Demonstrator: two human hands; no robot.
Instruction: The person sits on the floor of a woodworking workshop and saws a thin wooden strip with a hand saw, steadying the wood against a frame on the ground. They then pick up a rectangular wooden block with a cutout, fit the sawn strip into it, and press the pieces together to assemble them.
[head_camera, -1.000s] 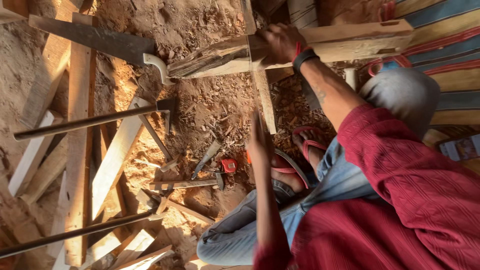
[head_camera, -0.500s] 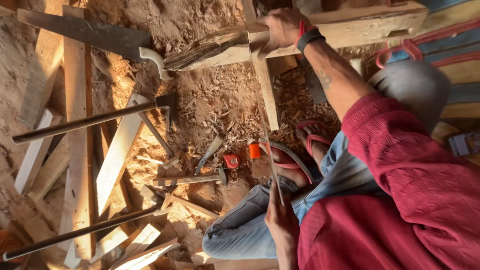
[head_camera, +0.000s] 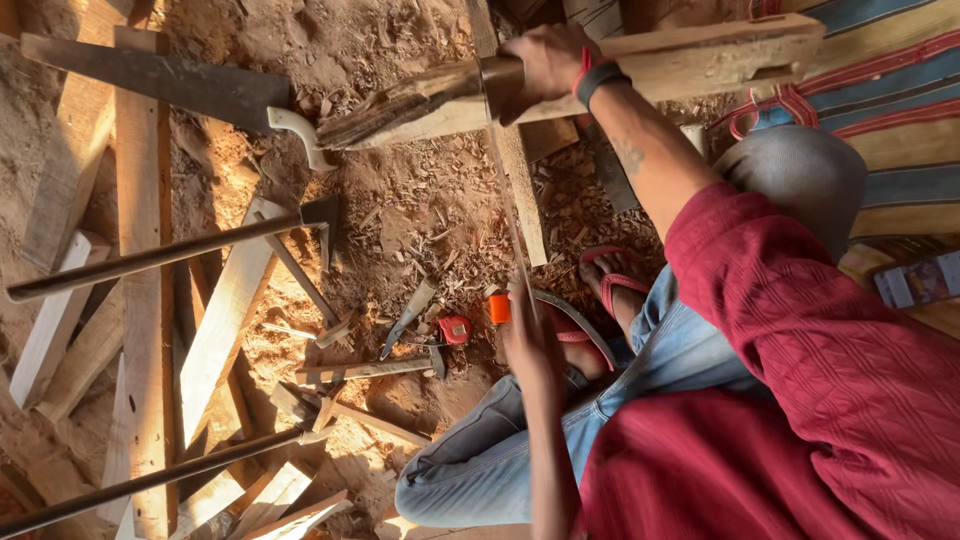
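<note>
My right hand (head_camera: 548, 60), with a dark band and red thread at the wrist, grips a pale wooden beam (head_camera: 700, 60) near its dark, rough end (head_camera: 400, 100). The beam lies raised across the top of the view. My left hand (head_camera: 530, 340) is lower, beside my knee, and holds the near end of a thin long strip (head_camera: 508, 210). This strip runs up to the beam next to my right hand. I am sitting in a red shirt and jeans, with a red sandal (head_camera: 615, 275) on my foot.
A hand saw (head_camera: 160, 75) with a white handle lies at top left. Two long-handled tools (head_camera: 150, 260) (head_camera: 150, 480) cross loose planks (head_camera: 140, 300). A red tape measure (head_camera: 455, 328), a chisel (head_camera: 410, 315) and a hammer (head_camera: 370, 370) lie in wood shavings. At right is a striped mat (head_camera: 900, 110).
My left hand dropped toward my knee, took hold of the thin strip, and now holds it slightly higher. My right hand stays on the beam.
</note>
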